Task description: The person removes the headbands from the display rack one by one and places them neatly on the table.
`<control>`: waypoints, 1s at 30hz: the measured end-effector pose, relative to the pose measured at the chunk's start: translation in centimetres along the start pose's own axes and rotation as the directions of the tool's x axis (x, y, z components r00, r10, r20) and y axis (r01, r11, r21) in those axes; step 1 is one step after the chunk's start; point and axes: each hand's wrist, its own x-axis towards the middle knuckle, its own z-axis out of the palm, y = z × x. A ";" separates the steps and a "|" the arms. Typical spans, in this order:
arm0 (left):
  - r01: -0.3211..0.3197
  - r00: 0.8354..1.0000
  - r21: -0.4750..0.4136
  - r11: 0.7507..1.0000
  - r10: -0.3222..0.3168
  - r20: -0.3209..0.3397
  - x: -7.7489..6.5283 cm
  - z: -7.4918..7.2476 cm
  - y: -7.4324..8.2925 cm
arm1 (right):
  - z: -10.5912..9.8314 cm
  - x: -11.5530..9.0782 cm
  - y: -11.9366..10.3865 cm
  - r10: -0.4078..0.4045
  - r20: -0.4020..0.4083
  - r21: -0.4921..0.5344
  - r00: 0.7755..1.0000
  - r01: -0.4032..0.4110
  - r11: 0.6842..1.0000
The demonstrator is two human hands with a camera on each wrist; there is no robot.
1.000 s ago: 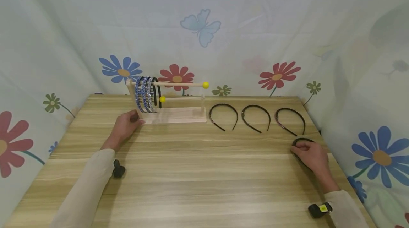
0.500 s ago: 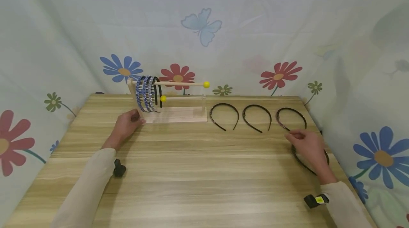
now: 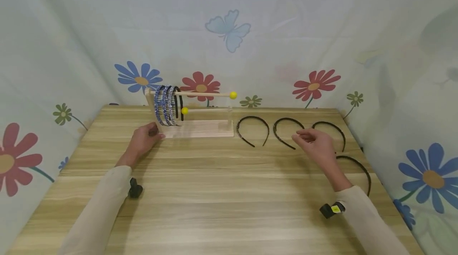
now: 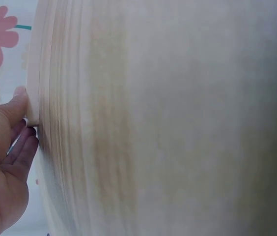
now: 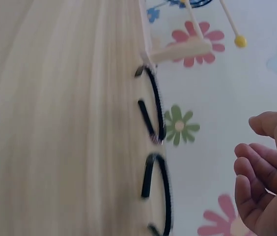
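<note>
At the left, my left hand grips the left end of a wooden headband rack; in the left wrist view its thumb and fingers lie about the base's corner. Several headbands, some with blue and silver sparkle, hang on the rack's left side. My right hand is in the air with nothing in it, fingers loosely bent. It is over the gap between the second black headband and the third black headband, hiding part of both. A fourth headband lies partly behind my right forearm.
Another black headband lies just right of the rack. Yellow balls tip the rack's rods, which point right. A flowered cloth hangs behind the wooden table and at its sides.
My right hand has let go of the fourth headband, which stays on the table, and has moved left and away from me, past the third headband. My left hand stays at the rack.
</note>
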 end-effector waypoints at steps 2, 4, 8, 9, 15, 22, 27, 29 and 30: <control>0.000 1.000 -0.001 1.000 0.000 0.002 0.0 0.0 0.0 | 0.6 0.4 -0.9 -0.011 0.007 0.020 1.000 0.011 1.000; 0.000 1.000 -0.005 1.000 0.000 0.005 0.0 0.1 0.0 | 1.3 0.9 -1.9 -0.020 0.014 0.045 1.000 0.019 0.999; 0.007 1.000 -0.002 1.000 -0.007 0.008 0.1 0.1 0.0 | 2.7 1.8 -3.8 -0.053 0.028 0.086 0.998 0.050 0.995; 0.006 1.000 0.002 1.000 -0.006 0.009 0.1 0.1 0.0 | 3.1 2.1 -4.3 -0.063 0.030 0.096 0.998 0.060 0.994; 0.020 1.000 0.014 1.000 -0.020 0.011 0.1 0.1 -0.2 | 5.4 3.3 -7.4 -0.108 0.061 0.184 0.992 0.096 0.978; 0.005 1.000 0.006 1.000 -0.005 0.004 0.1 0.0 -0.2 | 8.7 4.3 -10.5 -0.204 0.062 0.262 0.977 0.182 0.948; -0.007 1.000 0.005 1.000 0.007 -0.007 0.0 -0.1 -0.2 | 10.7 4.8 -13.1 -0.235 0.095 0.308 0.967 0.195 0.931; -0.010 1.000 0.002 1.000 0.010 -0.008 0.0 -0.1 -0.2 | 11.4 5.0 -14.1 -0.260 0.109 0.328 0.959 0.212 0.921; -0.008 1.000 0.001 1.000 0.008 -0.005 0.0 -0.1 -0.2 | 11.7 5.1 -14.6 -0.273 0.116 0.336 0.955 0.221 0.916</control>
